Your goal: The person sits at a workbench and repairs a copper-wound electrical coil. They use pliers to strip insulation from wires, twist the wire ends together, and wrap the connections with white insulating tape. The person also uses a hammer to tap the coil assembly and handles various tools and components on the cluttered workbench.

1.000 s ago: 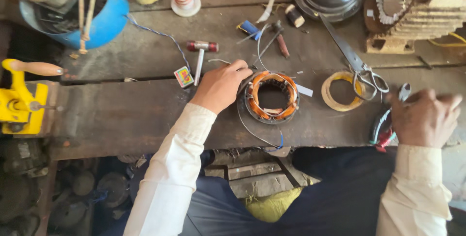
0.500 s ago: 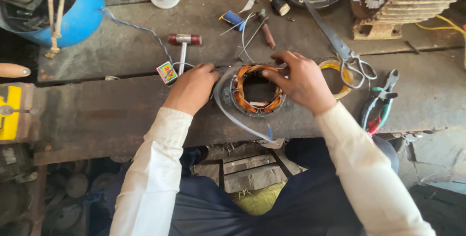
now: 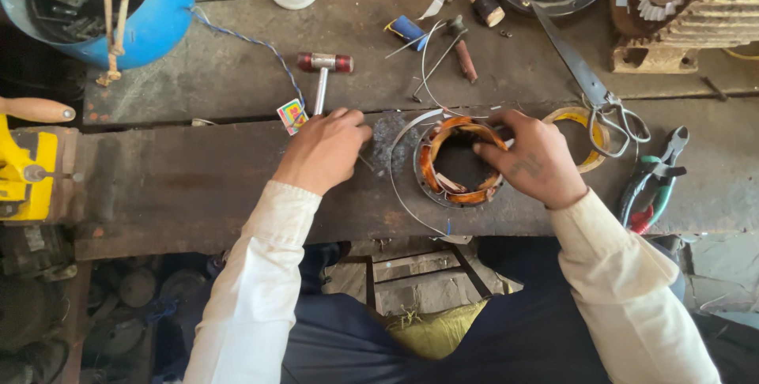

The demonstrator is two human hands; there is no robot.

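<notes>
The motor winding (image 3: 458,164), a ring of copper coils in a steel core, lies on the near plank of the workbench (image 3: 190,186), right of centre. The right hand (image 3: 531,161) grips its right rim, fingers curled over the coils. The left hand (image 3: 322,151) rests on the bench just left of it, fingers curled; whether they pinch the thin wire there cannot be told. In my judgement the ring should be held flat and steady while loose ends are handled, keeping fingers off the slot edges. Against the earlier frame, the left hand has come off the ring and the right has shifted to its right side. The small hammer (image 3: 322,68), scissors (image 3: 589,84) and pliers (image 3: 652,178) lie untouched
</notes>
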